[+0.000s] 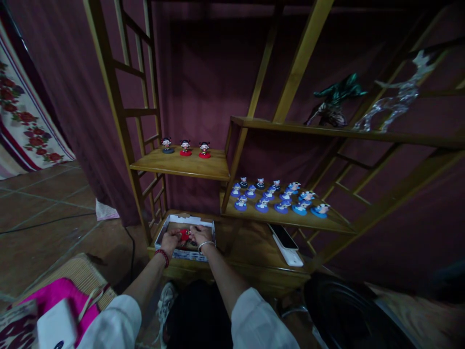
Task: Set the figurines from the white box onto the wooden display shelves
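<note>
Over an open cardboard box (191, 255) on the lowest shelf, both my hands are closed on a small red figurine (185, 235). My left hand (170, 241) grips its left side, and my right hand (200, 235) pinches its right end, hiding part of it. The box is white with a blue pattern on its front wall; its contents are mostly covered by my hands. On the shelf above, three dark-haired figurines stand in a row: one on a dark base (166, 145) and two on red bases, the middle (185, 147) and the right one (204, 150).
Several purple and blue figurines (262, 204) fill the shelf to the right. A phone (284, 237) lies on a white case (291, 257) on the lowest shelf. Higher up stand a green-brown statue (336, 99) and a clear deer figure (395, 94). A black round seat (352, 312) is at lower right.
</note>
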A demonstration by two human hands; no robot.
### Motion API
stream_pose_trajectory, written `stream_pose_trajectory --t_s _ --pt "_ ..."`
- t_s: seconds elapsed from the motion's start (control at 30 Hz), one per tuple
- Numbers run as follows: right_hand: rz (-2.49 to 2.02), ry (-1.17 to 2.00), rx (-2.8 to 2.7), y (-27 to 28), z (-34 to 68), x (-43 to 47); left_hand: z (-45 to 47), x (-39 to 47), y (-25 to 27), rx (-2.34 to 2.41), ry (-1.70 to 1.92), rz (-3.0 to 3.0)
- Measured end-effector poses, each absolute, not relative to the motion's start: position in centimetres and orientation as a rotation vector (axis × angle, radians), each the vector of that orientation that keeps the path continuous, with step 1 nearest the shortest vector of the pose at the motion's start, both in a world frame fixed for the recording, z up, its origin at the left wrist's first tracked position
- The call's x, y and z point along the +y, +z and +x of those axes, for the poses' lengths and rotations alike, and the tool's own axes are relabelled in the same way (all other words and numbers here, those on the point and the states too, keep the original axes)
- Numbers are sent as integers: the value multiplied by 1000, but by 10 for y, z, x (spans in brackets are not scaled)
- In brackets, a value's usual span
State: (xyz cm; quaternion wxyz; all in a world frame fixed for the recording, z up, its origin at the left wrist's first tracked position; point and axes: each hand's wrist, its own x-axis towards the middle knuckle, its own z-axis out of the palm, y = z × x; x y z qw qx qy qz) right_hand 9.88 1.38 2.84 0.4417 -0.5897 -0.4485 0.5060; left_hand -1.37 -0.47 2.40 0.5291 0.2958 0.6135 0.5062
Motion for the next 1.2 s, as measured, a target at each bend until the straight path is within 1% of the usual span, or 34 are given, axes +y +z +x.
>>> stream_pose_trajectory --t_s 0.63,0.77,0.97,1.2 --pt "-1375 1239 -1137 51 114 4 -4 -31 55 1091 1287 571" --pt "-1368 1248 -1148 55 116 4 -5 -33 55 998 1293 491" --pt "-1368 1254 -1168 62 118 2 -7 -33 50 876 1297 555" --pt "-1335 1251 -1197 67 119 3 -4 -37 53 875 1262 568"
